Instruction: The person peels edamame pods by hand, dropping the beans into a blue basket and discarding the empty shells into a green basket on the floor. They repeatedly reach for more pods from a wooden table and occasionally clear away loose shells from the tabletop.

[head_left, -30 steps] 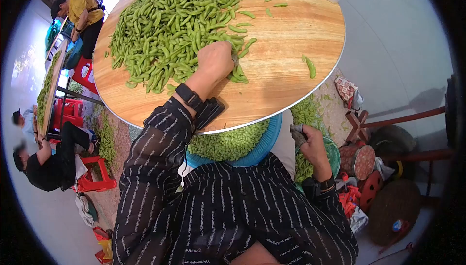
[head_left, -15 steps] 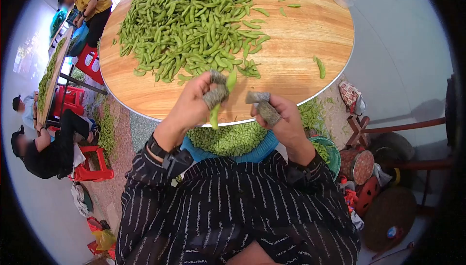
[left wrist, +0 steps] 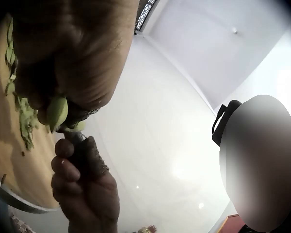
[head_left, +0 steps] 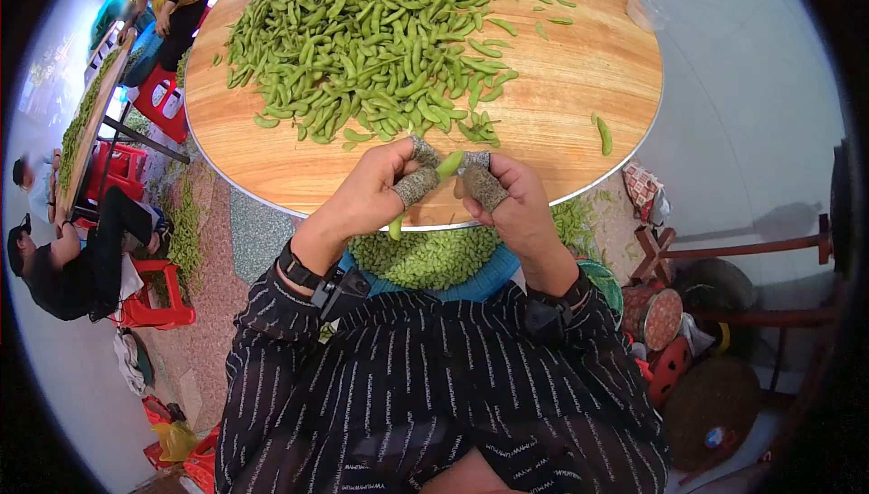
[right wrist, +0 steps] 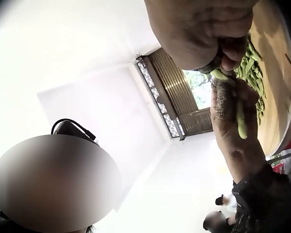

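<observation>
My left hand (head_left: 362, 191), its thumb and forefinger wrapped in grey cloth-like bands, pinches a green soybean pod (head_left: 450, 165) above the table's near edge. A second pod (right wrist: 241, 120) pokes out below the same hand. On the other side my right hand (head_left: 525, 209), with similar wraps (head_left: 484, 186), has its thumb and forefinger closed at the upper pod's tip. Behind the hands a heap of soybean pods (head_left: 362, 42) covers the far left of the round wooden table (head_left: 579, 69). Beneath the edge, a blue basin (head_left: 498, 270) holds shelled beans (head_left: 425, 256).
A lone pod (head_left: 603, 135) and a clear plastic cup (head_left: 645, 13) lie on the table's right. At right stand a green basket (head_left: 602, 286), a patterned tin (head_left: 654, 315) and a wooden frame (head_left: 742, 248). People sit or stand at another table (head_left: 95, 123) on the left, near red stools (head_left: 158, 299).
My left hand has come back from the heap with pods. My right hand has risen from beside the green basket, and both hands now meet at the upper pod.
</observation>
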A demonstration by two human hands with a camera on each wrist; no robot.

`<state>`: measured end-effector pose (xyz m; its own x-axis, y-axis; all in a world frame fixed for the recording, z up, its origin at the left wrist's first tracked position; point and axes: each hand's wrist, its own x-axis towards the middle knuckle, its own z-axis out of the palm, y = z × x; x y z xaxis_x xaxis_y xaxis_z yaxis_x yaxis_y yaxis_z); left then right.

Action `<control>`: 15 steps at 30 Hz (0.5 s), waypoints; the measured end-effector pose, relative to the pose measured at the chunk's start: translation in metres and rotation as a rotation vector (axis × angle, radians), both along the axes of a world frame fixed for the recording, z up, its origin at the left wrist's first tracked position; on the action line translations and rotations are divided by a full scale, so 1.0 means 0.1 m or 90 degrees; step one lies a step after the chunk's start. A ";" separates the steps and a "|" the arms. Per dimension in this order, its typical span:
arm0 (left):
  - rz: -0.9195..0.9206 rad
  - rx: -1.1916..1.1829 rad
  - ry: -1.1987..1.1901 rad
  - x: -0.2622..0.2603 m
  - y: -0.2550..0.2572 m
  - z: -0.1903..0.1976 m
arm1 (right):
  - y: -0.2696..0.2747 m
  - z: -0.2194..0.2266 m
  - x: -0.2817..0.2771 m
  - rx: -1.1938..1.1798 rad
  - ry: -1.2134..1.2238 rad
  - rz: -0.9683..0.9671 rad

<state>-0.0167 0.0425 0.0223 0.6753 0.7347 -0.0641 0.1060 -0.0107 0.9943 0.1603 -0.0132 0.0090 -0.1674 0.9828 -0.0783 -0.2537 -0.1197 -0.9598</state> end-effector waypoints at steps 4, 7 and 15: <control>-0.020 0.020 0.035 -0.02 0.03 -0.02 | 0.01 0.01 -0.04 -0.013 0.004 -0.030; -0.021 -0.009 0.029 -0.03 0.05 0.04 | 0.02 -0.04 -0.03 0.021 -0.019 -0.012; -0.057 0.017 0.002 -0.06 0.12 -0.08 | 0.06 -0.17 -0.13 0.075 -0.031 -0.113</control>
<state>-0.0223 0.0546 0.0143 0.7380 0.6732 -0.0476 0.1072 -0.0474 0.9931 0.1477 -0.0072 -0.0076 0.0102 0.9993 0.0357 -0.2139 0.0371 -0.9761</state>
